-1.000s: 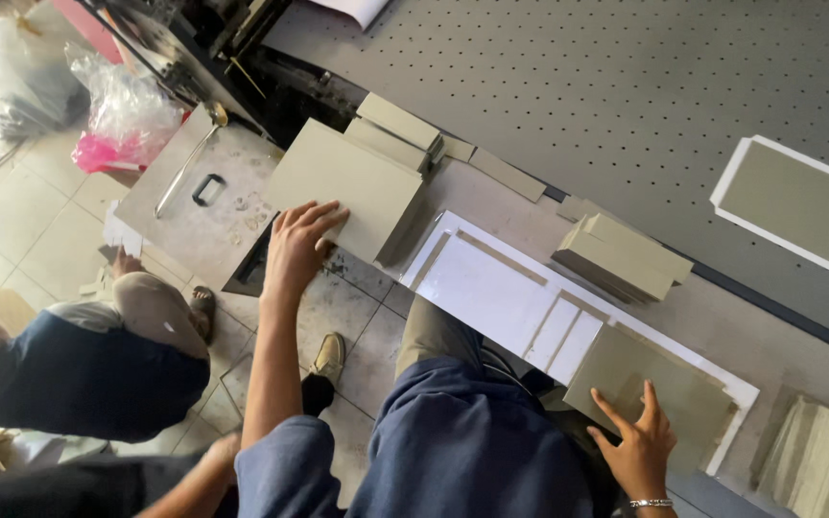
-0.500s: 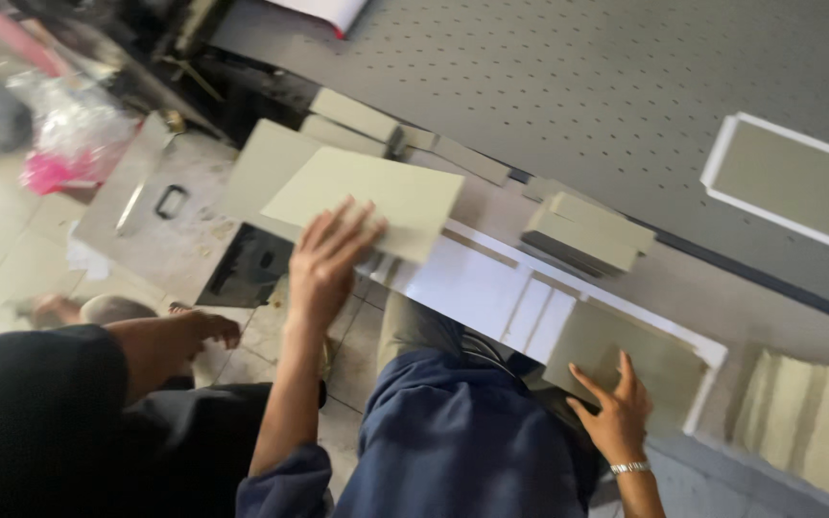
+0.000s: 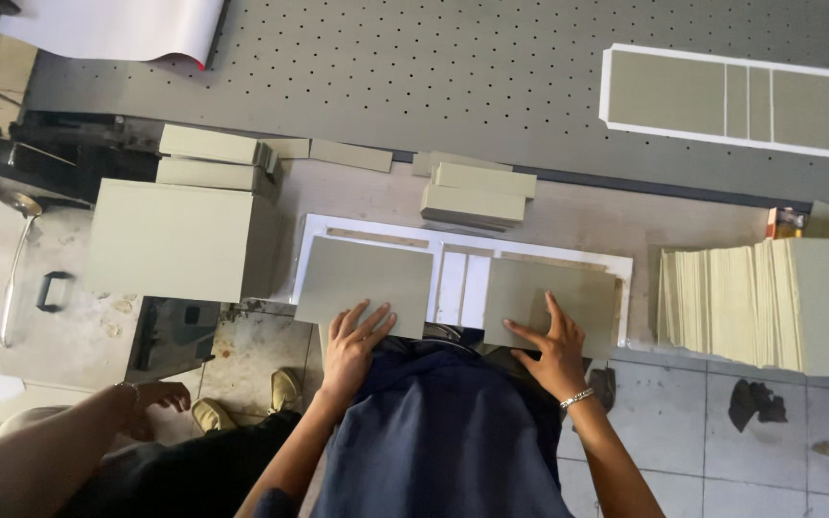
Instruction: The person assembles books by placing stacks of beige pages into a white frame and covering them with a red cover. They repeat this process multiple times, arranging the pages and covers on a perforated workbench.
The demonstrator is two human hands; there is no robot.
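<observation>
The person wears dark blue trousers of a plain, slightly creased cloth, which fill the near middle of the view. Both forearms are bare, with no sleeves showing. The left hand carries no ring or band. The right hand has a thin silver-coloured beaded bracelet at the wrist.

The left hand has carried a grey rectangular cardboard panel from the side stack onto the white-edged cut sheet. The co-worker's hand has drawn back.
</observation>
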